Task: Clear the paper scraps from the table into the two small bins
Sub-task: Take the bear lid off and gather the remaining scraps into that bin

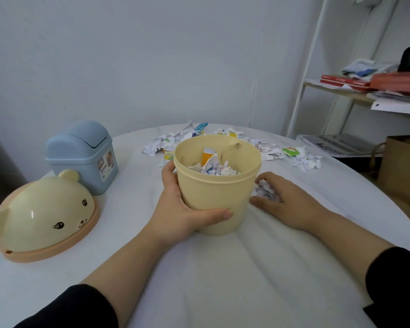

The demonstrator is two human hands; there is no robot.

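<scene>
A cream yellow bin (pixel 213 197) stands open in the middle of the white table (pixel 199 280), partly filled with torn paper. My left hand (pixel 182 209) grips its left side, thumb across the front. My right hand (pixel 284 200) lies just right of the bin, fingers curled around a clump of white paper scraps (pixel 264 189) on the cloth. More paper scraps (pixel 301 159) lie scattered behind the bin, towards the far edge. A blue bin (pixel 83 157) with a swing lid stands at the left.
The yellow bin's bear-face lid (pixel 43 218) lies at the near left of the table. A white shelf (pixel 365 95) with red books and papers stands at the right, and a brown paper bag (pixel 402 176) sits beside the table's right edge.
</scene>
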